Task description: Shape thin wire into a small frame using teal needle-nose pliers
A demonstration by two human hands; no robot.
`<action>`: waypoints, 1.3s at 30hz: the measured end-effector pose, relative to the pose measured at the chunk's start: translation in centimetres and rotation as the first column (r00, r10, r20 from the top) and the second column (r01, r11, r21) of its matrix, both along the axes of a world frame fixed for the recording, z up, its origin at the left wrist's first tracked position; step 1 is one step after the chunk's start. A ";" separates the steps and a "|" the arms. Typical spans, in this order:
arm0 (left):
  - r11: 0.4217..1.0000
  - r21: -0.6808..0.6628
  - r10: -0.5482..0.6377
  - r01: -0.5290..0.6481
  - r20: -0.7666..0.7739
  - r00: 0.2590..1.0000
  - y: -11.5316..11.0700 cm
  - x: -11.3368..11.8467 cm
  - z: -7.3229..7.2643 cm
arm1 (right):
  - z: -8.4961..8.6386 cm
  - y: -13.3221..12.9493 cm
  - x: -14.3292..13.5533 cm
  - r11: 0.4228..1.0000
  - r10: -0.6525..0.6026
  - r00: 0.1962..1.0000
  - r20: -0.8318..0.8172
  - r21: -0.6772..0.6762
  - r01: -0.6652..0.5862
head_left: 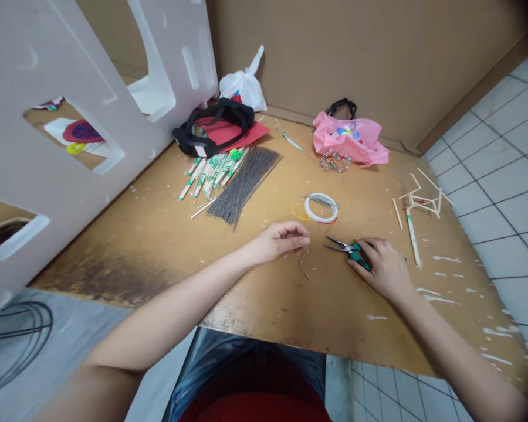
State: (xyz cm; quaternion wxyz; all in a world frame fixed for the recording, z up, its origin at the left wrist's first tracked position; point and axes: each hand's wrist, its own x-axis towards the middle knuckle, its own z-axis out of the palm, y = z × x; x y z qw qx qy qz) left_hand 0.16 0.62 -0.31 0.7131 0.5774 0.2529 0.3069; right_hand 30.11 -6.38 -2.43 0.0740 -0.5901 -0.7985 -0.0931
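Note:
Near the middle of the wooden table, my left hand (288, 239) pinches a thin wire loop (313, 266) that hangs below the fingertips, with small beads or bits on it. To its right, my right hand (383, 264) is closed round the green handles of the pliers (349, 249). The plier jaws are parted and point left towards my left hand, not touching the loop. Just beyond both hands lies a white ring-shaped coil (307, 208) with grey wire pieces inside it and a yellow wire (298, 212) beside it.
Grey wires (246, 184) and wrapped chopsticks (211, 173) lie at the back left, beside a black headband (215, 126). Behind stand a white bag (246, 88) and a pink bag (352, 143) near a beaded wire piece (335, 161). A stick frame (425, 202) is at right.

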 end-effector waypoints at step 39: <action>0.544 0.716 0.433 0.438 -0.687 0.584 -1.2 1.9 -1.9 | 3.4 2.0 -7.8 0.915 -0.226 0.662 -0.714 -0.389 -0.108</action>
